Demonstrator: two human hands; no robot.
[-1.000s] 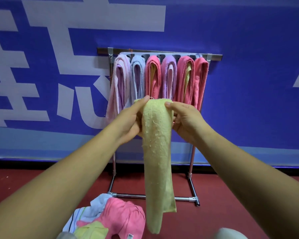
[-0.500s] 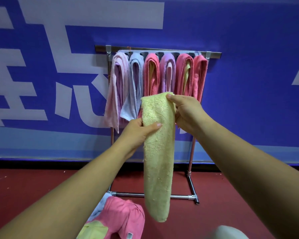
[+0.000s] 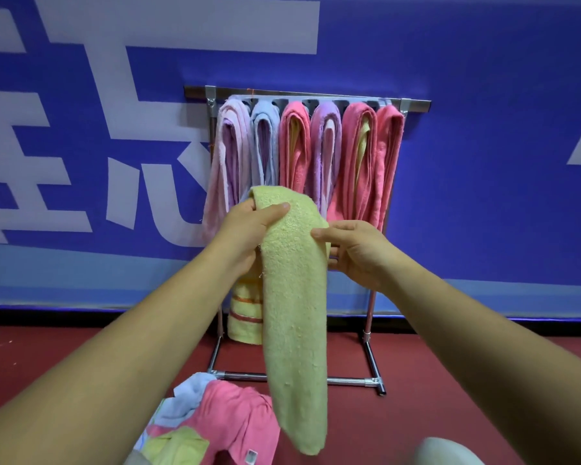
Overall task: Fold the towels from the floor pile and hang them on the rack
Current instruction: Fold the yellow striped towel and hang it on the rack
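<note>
The fingers (image 3: 275, 208) of the left hand (image 3: 245, 236) grip the top of a yellow towel (image 3: 292, 297), thumb laid across its front and the rest tucked out of sight behind. The right hand (image 3: 356, 253) pinches the towel's right edge a little lower, thumb in front and fingers curled at the back. In the head view, the only one, the towel hangs as a long narrow strip held up in the air in front of the rack (image 3: 413, 104), its lower end dangling above the floor pile (image 3: 215, 421). A striped yellow end (image 3: 245, 310) hangs behind the left wrist. It looks like the same towel's other half, doubled over at the top. The rack stands against a blue wall (image 3: 483, 196) and carries a close row of hung towels (image 3: 294, 146) in pink, lilac and pale blue from post to post. The fold looks all but done, so the step in hand is the hanging. The next move calls for lifting the doubled top up over the bar while keeping both layers together. No free gap shows along the bar, so a place must be found or made. Several towels in the pile on the red floor (image 3: 450, 364) remain to be folded.
</note>
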